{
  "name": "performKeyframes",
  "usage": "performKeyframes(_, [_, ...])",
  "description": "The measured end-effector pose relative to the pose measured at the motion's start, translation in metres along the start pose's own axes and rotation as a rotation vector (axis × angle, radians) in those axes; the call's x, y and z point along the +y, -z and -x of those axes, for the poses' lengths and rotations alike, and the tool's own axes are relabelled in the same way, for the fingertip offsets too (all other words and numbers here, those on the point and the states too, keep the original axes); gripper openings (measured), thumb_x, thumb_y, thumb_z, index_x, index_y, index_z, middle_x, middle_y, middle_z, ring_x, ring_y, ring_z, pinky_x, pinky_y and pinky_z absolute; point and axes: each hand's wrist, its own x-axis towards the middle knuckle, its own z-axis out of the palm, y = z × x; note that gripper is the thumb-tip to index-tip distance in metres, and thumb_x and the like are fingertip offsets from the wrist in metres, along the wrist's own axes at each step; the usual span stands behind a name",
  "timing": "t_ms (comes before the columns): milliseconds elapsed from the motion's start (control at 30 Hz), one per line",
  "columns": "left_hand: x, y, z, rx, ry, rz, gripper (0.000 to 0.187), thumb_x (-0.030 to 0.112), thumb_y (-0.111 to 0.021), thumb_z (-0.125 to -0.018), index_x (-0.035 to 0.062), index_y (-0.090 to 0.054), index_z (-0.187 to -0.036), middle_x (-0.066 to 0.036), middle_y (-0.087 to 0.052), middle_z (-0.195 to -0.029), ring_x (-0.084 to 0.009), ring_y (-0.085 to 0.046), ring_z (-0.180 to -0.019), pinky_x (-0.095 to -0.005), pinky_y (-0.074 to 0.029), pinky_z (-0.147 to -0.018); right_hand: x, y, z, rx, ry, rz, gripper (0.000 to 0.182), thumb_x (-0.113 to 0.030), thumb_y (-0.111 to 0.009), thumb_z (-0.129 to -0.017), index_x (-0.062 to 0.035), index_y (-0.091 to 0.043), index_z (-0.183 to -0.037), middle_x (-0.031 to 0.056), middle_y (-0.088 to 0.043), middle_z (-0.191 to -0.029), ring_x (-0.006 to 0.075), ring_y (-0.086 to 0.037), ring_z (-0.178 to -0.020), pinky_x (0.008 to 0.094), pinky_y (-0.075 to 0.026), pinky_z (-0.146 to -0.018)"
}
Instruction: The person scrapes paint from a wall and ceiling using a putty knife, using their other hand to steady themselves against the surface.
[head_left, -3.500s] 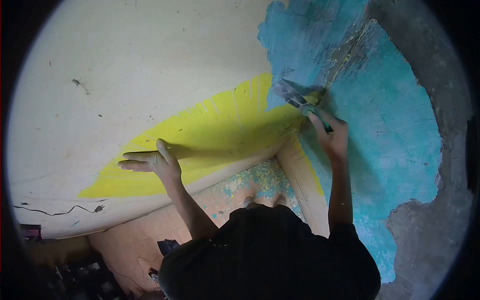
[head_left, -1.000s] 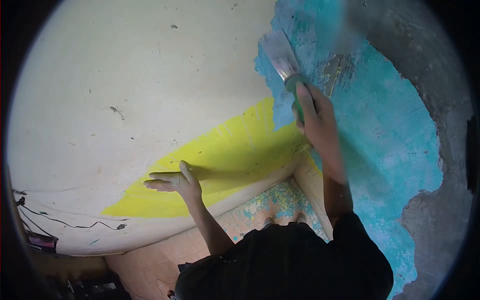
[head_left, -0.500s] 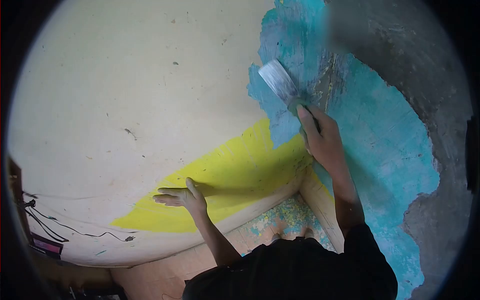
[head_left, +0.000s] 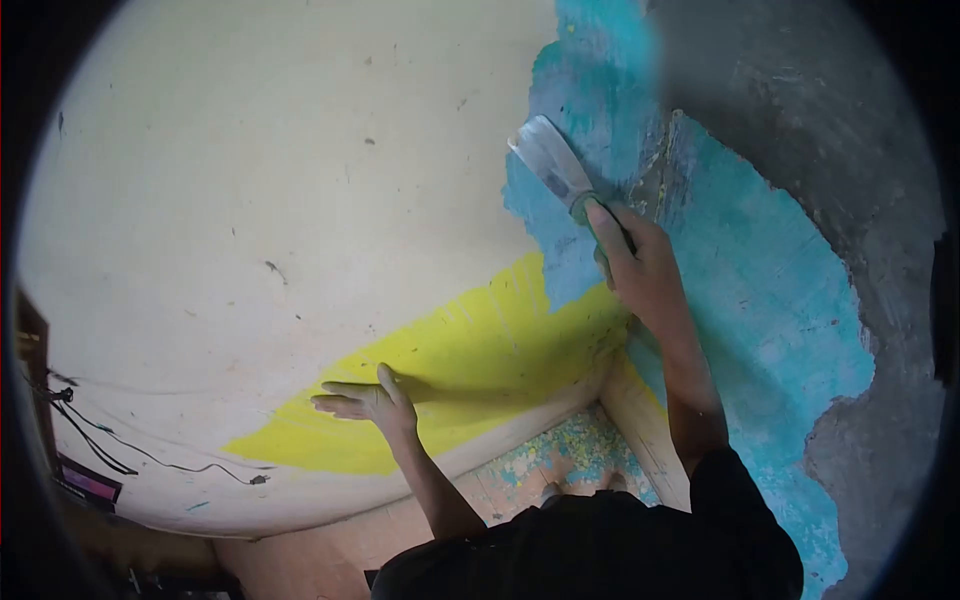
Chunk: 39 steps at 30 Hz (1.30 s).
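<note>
My right hand (head_left: 640, 262) is wrapped round the green handle of a paint scraper (head_left: 556, 165), thumb along its top. The wide metal blade points up and left, and its front edge overlaps the border between cream paint (head_left: 330, 210) and the exposed blue layer (head_left: 590, 90). A pale fleck shows at the blade's left corner. Lower on the left, my left hand (head_left: 368, 402) is held open with fingers stretched out and nothing in it. Behind it lies a yellow patch of wall (head_left: 470, 350), where its shadow falls.
Bare grey wall (head_left: 810, 110) borders the blue on the right. Yellow and blue paint flakes (head_left: 585, 440) litter the floor corner around my feet. At the far left, a dark cable (head_left: 190, 462) hangs along the wall near a dark-framed object (head_left: 88, 482).
The scraper has moved slightly up and left against the wall, its blade tilting a little. My left hand keeps its open pose. The whole view has shifted slightly.
</note>
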Motion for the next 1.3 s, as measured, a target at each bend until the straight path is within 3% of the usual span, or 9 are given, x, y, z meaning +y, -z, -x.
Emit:
performKeyframes(133, [0.004, 0.0, 0.002, 0.036, 0.002, 0.008, 0.099, 0.057, -0.043, -0.097, -0.0005, 0.018, -0.151, -0.03, 0.027, -0.154, -0.0456, 0.023, -0.144, -0.0634, 0.006, -0.113, -0.003, 0.016, 0.0, 0.002, 0.088, 0.091, 0.032, -0.03, -0.059, -0.098, -0.0018, -0.062, -0.083, -0.0006, -0.047, -0.056, 0.0077, -0.044, -0.051, 0.0282, -0.034, -0.049])
performKeyframes(267, [0.002, -0.004, 0.001, 0.045, 0.027, -0.014, 0.099, 0.057, -0.043, -0.097, 0.0, 0.017, -0.151, -0.03, 0.026, -0.154, -0.0451, 0.023, -0.144, -0.0625, 0.007, -0.113, 0.022, 0.01, 0.006, 0.046, 0.067, 0.077, 0.03, -0.027, -0.057, -0.1, -0.0015, -0.062, -0.085, -0.0024, -0.043, -0.057, 0.0054, -0.038, -0.049, 0.0272, -0.029, -0.046])
performKeyframes(400, [0.005, -0.002, 0.002, 0.044, 0.017, 0.024, 0.099, 0.056, -0.045, -0.097, 0.0007, 0.017, -0.151, -0.03, 0.027, -0.154, -0.0446, 0.023, -0.144, -0.0623, 0.007, -0.113, 0.002, 0.01, -0.002, 0.039, 0.055, 0.008, 0.032, -0.027, -0.058, -0.099, -0.0001, -0.06, -0.083, -0.0007, -0.041, -0.057, 0.0063, -0.038, -0.051, 0.0276, -0.03, -0.048])
performKeyframes(567, [0.001, -0.002, 0.002, 0.037, 0.022, -0.001, 0.1, 0.054, -0.047, -0.097, 0.0009, 0.018, -0.151, -0.03, 0.029, -0.153, -0.0439, 0.024, -0.144, -0.0621, 0.007, -0.113, 0.018, 0.006, 0.006, 0.11, 0.262, 0.194, 0.032, -0.026, -0.057, -0.099, 0.0001, -0.059, -0.082, 0.0005, -0.041, -0.058, 0.0067, -0.038, -0.053, 0.0276, -0.031, -0.049])
performKeyframes(733, [0.003, 0.0, 0.003, 0.017, 0.029, 0.048, 0.104, 0.061, -0.046, -0.095, -0.0017, 0.018, -0.15, -0.034, 0.029, -0.151, -0.0471, 0.025, -0.143, -0.0635, 0.008, -0.112, -0.007, 0.004, -0.009, 0.06, 0.19, 0.141, 0.029, -0.025, -0.058, -0.099, -0.0001, -0.061, -0.084, 0.0016, -0.044, -0.057, 0.0071, -0.041, -0.053, 0.0287, -0.033, -0.049])
performKeyframes(800, [0.002, -0.001, 0.004, 0.023, 0.018, 0.045, 0.104, 0.06, -0.046, -0.095, -0.001, 0.018, -0.15, -0.034, 0.029, -0.151, -0.0469, 0.025, -0.143, -0.0636, 0.008, -0.112, -0.009, 0.002, -0.011, 0.057, 0.228, 0.123, 0.028, -0.025, -0.06, -0.098, -0.0001, -0.062, -0.084, 0.0022, -0.047, -0.056, 0.0076, -0.044, -0.052, 0.029, -0.034, -0.049])
performKeyframes(967, [0.003, -0.001, 0.003, 0.013, 0.023, 0.027, 0.104, 0.059, -0.047, -0.095, 0.0003, 0.018, -0.151, -0.033, 0.03, -0.151, -0.0467, 0.025, -0.143, -0.0634, 0.008, -0.112, 0.02, 0.003, 0.001, 0.062, 0.095, 0.067, 0.032, -0.029, -0.059, -0.099, -0.001, -0.063, -0.083, 0.0001, -0.049, -0.056, 0.0069, -0.043, -0.049, 0.0275, -0.033, -0.047])
performKeyframes(1167, [-0.001, -0.003, 0.004, 0.027, 0.018, 0.022, 0.099, 0.055, -0.046, -0.097, 0.0006, 0.017, -0.151, -0.031, 0.028, -0.153, -0.043, 0.024, -0.145, -0.0622, 0.008, -0.113, -0.039, -0.009, -0.018, -0.001, 0.04, -0.066, 0.033, -0.033, -0.058, -0.099, -0.0027, -0.065, -0.087, -0.0024, -0.047, -0.056, 0.0049, -0.043, -0.046, 0.0264, -0.033, -0.044])
performKeyframes(1300, [-0.005, -0.003, 0.001, 0.022, -0.003, 0.013, 0.102, 0.056, -0.048, -0.096, -0.0009, 0.016, -0.151, -0.033, 0.027, -0.153, -0.0466, 0.024, -0.143, -0.0634, 0.009, -0.112, -0.018, -0.004, -0.001, 0.025, 0.02, 0.035, 0.035, -0.036, -0.057, -0.1, -0.0037, -0.064, -0.087, -0.0032, -0.046, -0.056, 0.0053, -0.042, -0.044, 0.026, -0.032, -0.042])
